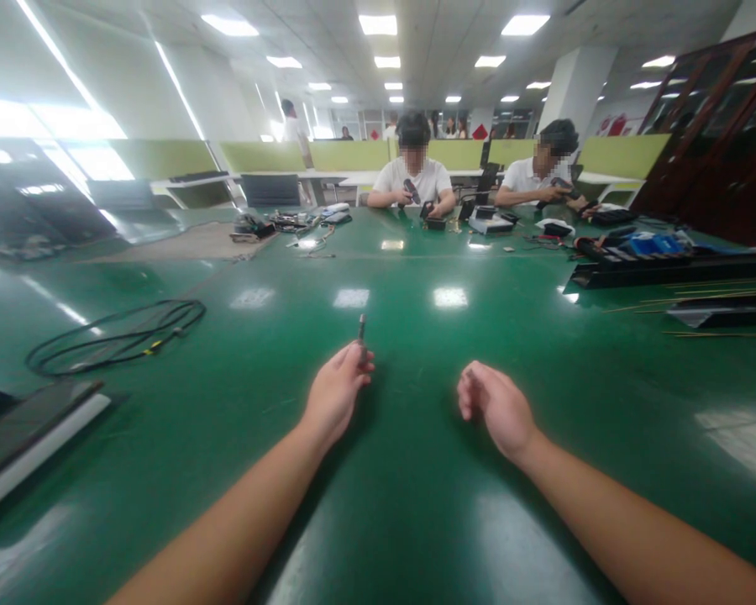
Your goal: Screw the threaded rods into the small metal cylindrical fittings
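My left hand [340, 382] is closed in a pinch on a short, thin grey rod [362, 326] with a lighter tip. The rod stands nearly upright out of the fingers, and its lower end is hidden in the grip. Its exact kind cannot be made out. To the right, apart from it, my right hand [495, 403] is curled with thumb and fingers together. Whatever those fingers hold, if anything, is hidden. Both hands are just above the shiny green tabletop [409, 454], with a gap between them.
A coiled black cable [119, 336] lies at left, behind a dark flat device [31, 428] with a white edge. Black trays [643, 273] and thin rods [718, 334] lie at right. Across the table, two people [412, 181] handle dark tools among scattered parts [290, 220].
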A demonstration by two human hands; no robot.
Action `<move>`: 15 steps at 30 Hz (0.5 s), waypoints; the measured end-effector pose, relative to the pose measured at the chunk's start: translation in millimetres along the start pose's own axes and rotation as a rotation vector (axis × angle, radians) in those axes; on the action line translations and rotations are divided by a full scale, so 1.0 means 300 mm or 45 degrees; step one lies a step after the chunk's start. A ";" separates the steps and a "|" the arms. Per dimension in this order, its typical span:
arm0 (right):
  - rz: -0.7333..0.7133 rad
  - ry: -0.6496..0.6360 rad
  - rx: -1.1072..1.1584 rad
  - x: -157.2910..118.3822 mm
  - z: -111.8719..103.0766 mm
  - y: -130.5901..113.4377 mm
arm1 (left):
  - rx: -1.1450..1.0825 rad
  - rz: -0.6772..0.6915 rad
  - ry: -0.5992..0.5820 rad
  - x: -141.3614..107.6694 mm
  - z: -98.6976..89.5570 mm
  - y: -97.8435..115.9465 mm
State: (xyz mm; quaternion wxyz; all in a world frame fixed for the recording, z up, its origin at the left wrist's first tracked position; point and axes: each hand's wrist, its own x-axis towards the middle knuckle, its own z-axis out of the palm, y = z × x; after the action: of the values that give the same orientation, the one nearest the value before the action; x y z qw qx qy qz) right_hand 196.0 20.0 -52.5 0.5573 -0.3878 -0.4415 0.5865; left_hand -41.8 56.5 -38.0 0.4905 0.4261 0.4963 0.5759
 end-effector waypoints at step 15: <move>-0.003 -0.104 -0.050 0.011 0.010 0.010 | 0.840 0.058 0.029 -0.194 -0.286 0.267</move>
State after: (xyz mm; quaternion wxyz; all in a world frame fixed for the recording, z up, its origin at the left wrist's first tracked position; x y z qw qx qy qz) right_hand 191.9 23.2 -54.3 0.5319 -0.3740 -0.4756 0.5925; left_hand -128.1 -16.4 28.6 0.3076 0.5665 0.6518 0.3996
